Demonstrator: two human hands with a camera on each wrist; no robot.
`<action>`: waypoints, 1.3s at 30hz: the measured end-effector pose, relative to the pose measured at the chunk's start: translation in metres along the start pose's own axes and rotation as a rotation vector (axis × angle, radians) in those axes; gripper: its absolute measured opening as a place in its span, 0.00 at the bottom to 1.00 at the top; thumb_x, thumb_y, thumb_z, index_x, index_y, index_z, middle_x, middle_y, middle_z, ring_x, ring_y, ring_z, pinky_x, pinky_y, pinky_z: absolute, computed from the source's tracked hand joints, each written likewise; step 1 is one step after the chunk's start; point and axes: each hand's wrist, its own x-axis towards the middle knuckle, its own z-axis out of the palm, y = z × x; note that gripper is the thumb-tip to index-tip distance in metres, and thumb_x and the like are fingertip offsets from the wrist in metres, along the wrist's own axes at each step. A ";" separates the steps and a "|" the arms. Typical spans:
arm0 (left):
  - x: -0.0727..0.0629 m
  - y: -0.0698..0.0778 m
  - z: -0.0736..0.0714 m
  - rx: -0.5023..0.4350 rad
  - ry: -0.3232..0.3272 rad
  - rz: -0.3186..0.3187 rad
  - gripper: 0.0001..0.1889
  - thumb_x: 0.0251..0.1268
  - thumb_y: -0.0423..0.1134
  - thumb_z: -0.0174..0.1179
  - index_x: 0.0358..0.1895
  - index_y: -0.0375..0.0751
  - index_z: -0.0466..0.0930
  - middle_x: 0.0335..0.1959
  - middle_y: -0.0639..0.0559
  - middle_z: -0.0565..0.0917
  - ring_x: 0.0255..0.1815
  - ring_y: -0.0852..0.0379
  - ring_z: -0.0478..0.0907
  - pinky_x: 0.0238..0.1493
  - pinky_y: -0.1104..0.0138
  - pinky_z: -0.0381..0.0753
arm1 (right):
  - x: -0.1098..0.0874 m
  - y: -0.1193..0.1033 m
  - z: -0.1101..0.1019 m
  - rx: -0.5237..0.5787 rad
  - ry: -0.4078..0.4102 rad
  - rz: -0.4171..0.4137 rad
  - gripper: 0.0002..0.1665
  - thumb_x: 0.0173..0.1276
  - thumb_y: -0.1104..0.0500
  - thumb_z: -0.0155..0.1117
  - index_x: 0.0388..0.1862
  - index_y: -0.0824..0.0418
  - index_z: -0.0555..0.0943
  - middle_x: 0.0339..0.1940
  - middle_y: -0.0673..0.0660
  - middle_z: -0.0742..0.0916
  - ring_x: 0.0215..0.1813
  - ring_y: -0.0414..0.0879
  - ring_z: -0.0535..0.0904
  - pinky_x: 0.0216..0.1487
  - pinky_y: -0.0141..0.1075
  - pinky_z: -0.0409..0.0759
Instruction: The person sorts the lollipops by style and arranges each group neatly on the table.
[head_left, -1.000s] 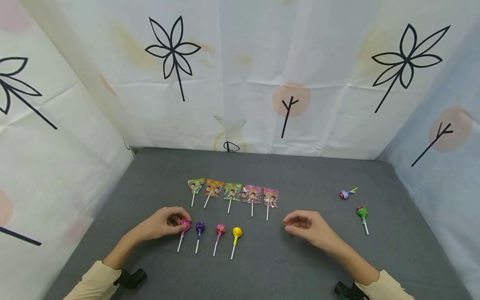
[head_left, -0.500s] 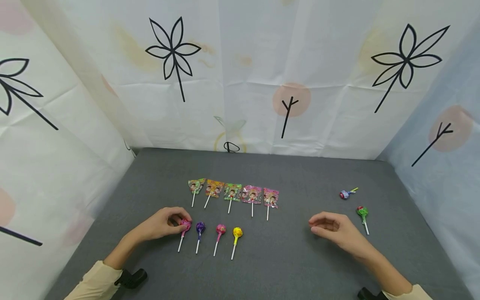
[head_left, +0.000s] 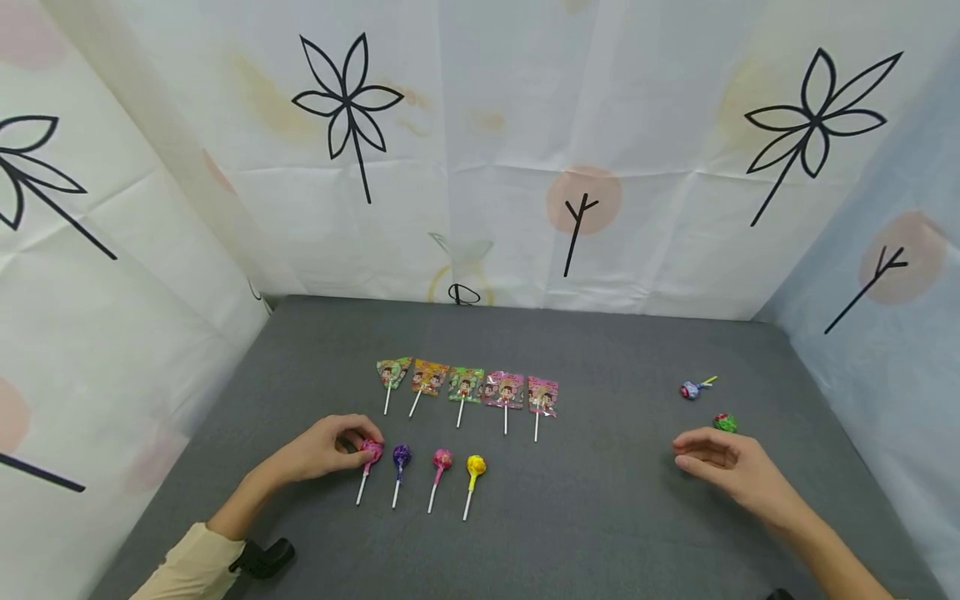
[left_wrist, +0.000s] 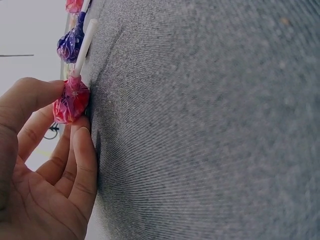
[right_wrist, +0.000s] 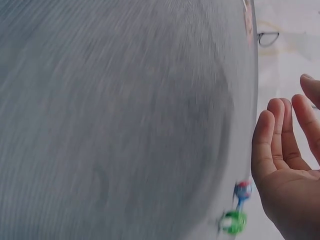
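Observation:
On the left of the table, my left hand [head_left: 330,450] pinches the wrapped head of a pink lollipop [head_left: 371,452]. The left wrist view shows the thumb on one side of the pink wrapper [left_wrist: 73,102] and fingers on the other; its white stick points away from the palm. To its right lie a purple lollipop [head_left: 401,457], another pink lollipop [head_left: 442,459] and a yellow lollipop [head_left: 476,467]. My right hand [head_left: 742,473] is above the table on the right, fingers loosely curved and holding nothing. It partly hides a green lollipop [head_left: 725,422] in the head view.
Behind the front row, several flat-packet lollipops [head_left: 466,385] lie side by side on the grey tabletop [head_left: 585,533]. A blue lollipop [head_left: 691,389] with a yellow stick lies at the back right. Printed white cloth [head_left: 480,167] hangs around the back and sides.
My right hand has moved steadily right, from beside the packet row to in front of the green lollipop, covering its stick. The left hand and the pink lollipop have stayed put.

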 end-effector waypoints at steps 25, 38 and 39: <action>0.000 0.002 0.000 -0.011 0.004 0.016 0.09 0.70 0.36 0.67 0.50 0.42 0.83 0.45 0.52 0.83 0.41 0.57 0.78 0.37 0.66 0.79 | 0.004 0.039 -0.068 -0.320 0.224 -0.059 0.33 0.65 0.64 0.76 0.65 0.72 0.74 0.55 0.42 0.80 0.51 0.24 0.76 0.44 0.21 0.76; 0.001 0.003 -0.001 -0.005 0.002 -0.009 0.09 0.70 0.37 0.67 0.50 0.43 0.83 0.45 0.53 0.82 0.41 0.57 0.79 0.38 0.66 0.79 | 0.015 0.047 -0.067 -0.372 0.185 -0.033 0.21 0.67 0.64 0.73 0.56 0.72 0.81 0.46 0.53 0.87 0.43 0.29 0.79 0.36 0.30 0.79; 0.001 0.003 -0.001 -0.006 0.002 -0.009 0.09 0.70 0.37 0.67 0.50 0.43 0.83 0.45 0.53 0.82 0.41 0.57 0.79 0.38 0.66 0.79 | 0.015 0.047 -0.067 -0.378 0.187 -0.032 0.20 0.67 0.64 0.73 0.55 0.72 0.82 0.45 0.54 0.87 0.42 0.29 0.79 0.35 0.30 0.79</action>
